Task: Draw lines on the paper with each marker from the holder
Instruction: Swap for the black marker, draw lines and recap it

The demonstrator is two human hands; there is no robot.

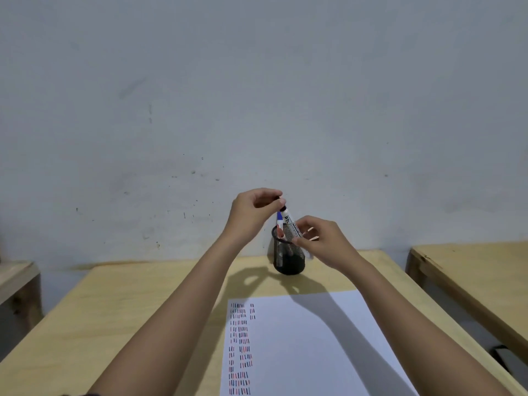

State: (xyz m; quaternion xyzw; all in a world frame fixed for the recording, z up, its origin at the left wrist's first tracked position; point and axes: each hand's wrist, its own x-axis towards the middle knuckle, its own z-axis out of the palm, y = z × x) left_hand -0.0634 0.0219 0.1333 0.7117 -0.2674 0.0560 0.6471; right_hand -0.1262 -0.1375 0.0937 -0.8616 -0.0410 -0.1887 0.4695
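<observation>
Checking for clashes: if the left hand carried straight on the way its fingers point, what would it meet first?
Likely the right hand: the left hand's fingers point right, gripping the black cap end of the marker. Depth is unclear.

Both hands point(257, 207) point(320, 241) grip a marker point(291, 224) above the holder point(288, 258)

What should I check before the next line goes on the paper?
1. Marker gripped by right hand: ok.
2. Cap off: cannot tell; left hand pinches its top end.
3. Holder upright on the table: ok.
4. Blank space on the paper: ok, lines fill only its left strip.
5. Other markers left in the holder: ok, a blue one shows.
</observation>
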